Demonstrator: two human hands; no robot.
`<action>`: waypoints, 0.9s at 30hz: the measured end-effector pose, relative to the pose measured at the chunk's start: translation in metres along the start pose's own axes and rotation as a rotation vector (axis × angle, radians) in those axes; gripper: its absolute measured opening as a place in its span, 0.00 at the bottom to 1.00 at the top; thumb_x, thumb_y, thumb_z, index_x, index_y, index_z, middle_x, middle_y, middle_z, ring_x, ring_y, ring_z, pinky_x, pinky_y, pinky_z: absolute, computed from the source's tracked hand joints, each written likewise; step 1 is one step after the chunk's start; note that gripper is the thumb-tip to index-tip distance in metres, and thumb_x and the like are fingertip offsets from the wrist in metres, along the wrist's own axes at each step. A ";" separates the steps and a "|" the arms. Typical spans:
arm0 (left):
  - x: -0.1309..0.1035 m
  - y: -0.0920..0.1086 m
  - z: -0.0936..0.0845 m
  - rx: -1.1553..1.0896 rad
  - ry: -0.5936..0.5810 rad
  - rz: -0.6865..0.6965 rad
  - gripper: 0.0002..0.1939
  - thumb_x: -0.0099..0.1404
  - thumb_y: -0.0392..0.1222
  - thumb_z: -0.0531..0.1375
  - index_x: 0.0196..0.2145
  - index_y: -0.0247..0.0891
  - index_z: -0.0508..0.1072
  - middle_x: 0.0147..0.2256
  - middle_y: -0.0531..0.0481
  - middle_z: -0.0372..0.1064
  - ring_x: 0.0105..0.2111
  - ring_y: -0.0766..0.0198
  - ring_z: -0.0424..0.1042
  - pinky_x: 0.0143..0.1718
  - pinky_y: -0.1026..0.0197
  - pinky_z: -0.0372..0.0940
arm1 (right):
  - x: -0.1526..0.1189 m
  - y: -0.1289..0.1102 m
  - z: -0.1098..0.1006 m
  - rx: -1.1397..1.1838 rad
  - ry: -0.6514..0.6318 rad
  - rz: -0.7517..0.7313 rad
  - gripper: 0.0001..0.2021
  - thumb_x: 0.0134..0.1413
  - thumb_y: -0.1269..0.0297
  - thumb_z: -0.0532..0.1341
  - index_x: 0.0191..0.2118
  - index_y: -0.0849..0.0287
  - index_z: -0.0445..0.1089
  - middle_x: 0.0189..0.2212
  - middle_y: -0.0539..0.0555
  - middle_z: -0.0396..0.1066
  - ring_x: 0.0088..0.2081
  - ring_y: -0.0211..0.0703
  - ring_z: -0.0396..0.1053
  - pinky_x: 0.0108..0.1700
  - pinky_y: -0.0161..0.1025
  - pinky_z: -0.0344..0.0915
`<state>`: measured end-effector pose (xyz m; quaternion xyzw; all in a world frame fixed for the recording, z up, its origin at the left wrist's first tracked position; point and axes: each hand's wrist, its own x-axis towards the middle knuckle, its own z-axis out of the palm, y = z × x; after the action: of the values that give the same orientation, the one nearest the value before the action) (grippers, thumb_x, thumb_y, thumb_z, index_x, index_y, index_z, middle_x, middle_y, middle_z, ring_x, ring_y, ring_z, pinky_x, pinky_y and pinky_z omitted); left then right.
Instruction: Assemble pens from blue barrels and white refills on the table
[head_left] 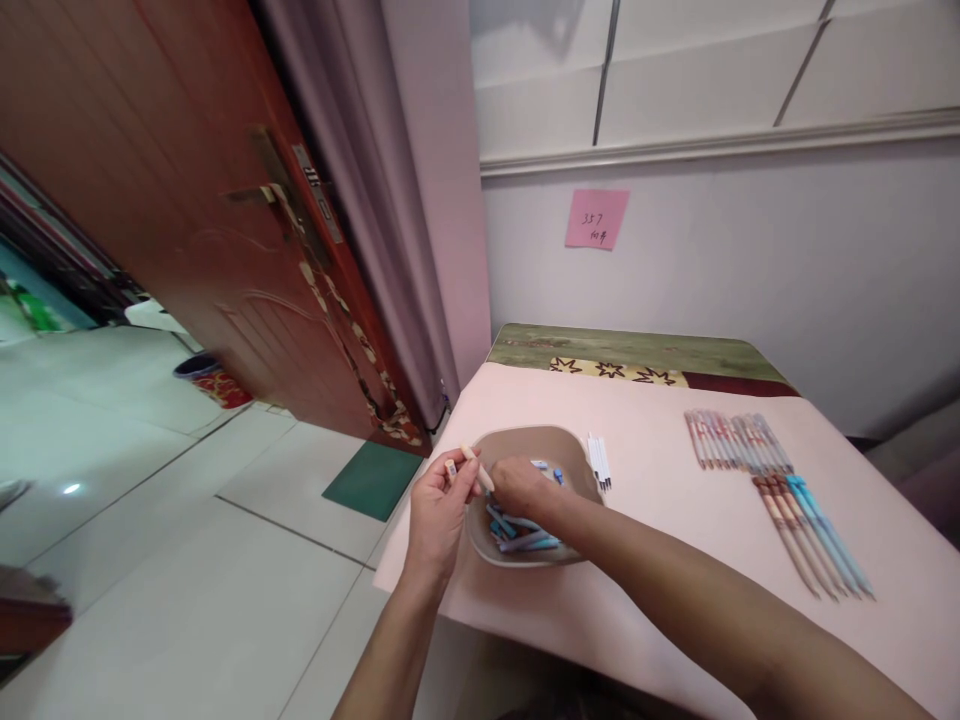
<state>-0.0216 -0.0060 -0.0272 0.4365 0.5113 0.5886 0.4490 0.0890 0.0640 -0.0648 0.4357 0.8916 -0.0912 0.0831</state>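
A beige basin stands near the table's left edge, with blue and pale pen parts lying in it. My left hand is closed on a cream pen part at the basin's left rim; a small pale piece with an orange end also shows between its fingers. Over the basin, my right hand reaches in with its fingers curled down close to the left hand. Whatever those fingertips hold is hidden. Several white refills lie just right of the basin.
On the pink tabletop, clear pens lie in a row at the right, with brown and blue pens in front of them. A wooden door stands at the left, and a wall rises behind the table.
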 end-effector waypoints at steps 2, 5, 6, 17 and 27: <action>-0.001 0.000 0.001 -0.002 -0.014 0.002 0.16 0.57 0.47 0.63 0.41 0.34 0.75 0.23 0.55 0.64 0.24 0.71 0.60 0.26 0.68 0.56 | 0.001 -0.002 -0.002 0.003 -0.003 -0.029 0.11 0.57 0.70 0.56 0.41 0.61 0.75 0.40 0.63 0.76 0.43 0.51 0.74 0.44 0.40 0.68; -0.004 0.003 0.005 -0.006 -0.032 0.000 0.16 0.57 0.46 0.64 0.41 0.34 0.75 0.22 0.55 0.63 0.23 0.71 0.60 0.26 0.69 0.56 | 0.002 -0.005 -0.006 0.016 -0.012 -0.011 0.10 0.54 0.69 0.59 0.41 0.60 0.75 0.39 0.61 0.77 0.43 0.51 0.74 0.44 0.41 0.69; -0.005 0.004 0.006 -0.006 -0.033 -0.003 0.17 0.57 0.46 0.64 0.41 0.34 0.75 0.22 0.56 0.63 0.23 0.72 0.60 0.25 0.69 0.55 | 0.002 -0.006 -0.007 0.019 -0.017 0.003 0.11 0.52 0.69 0.60 0.41 0.60 0.75 0.39 0.61 0.77 0.43 0.52 0.74 0.44 0.41 0.69; -0.020 0.017 0.009 0.009 0.002 -0.012 0.16 0.53 0.47 0.66 0.37 0.34 0.77 0.22 0.56 0.64 0.22 0.73 0.60 0.24 0.69 0.56 | -0.026 0.006 -0.012 0.236 0.101 0.143 0.14 0.50 0.67 0.58 0.42 0.66 0.74 0.38 0.68 0.76 0.40 0.54 0.74 0.40 0.40 0.66; -0.009 0.000 0.024 0.012 0.010 -0.041 0.16 0.52 0.45 0.67 0.37 0.32 0.77 0.21 0.56 0.64 0.22 0.73 0.60 0.25 0.69 0.56 | -0.044 0.057 0.002 0.719 0.193 0.157 0.12 0.50 0.72 0.55 0.38 0.62 0.73 0.28 0.53 0.78 0.30 0.37 0.74 0.30 0.27 0.63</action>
<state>0.0034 -0.0097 -0.0258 0.4256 0.5258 0.5783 0.4560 0.1615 0.0645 -0.0615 0.5105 0.7703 -0.3503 -0.1529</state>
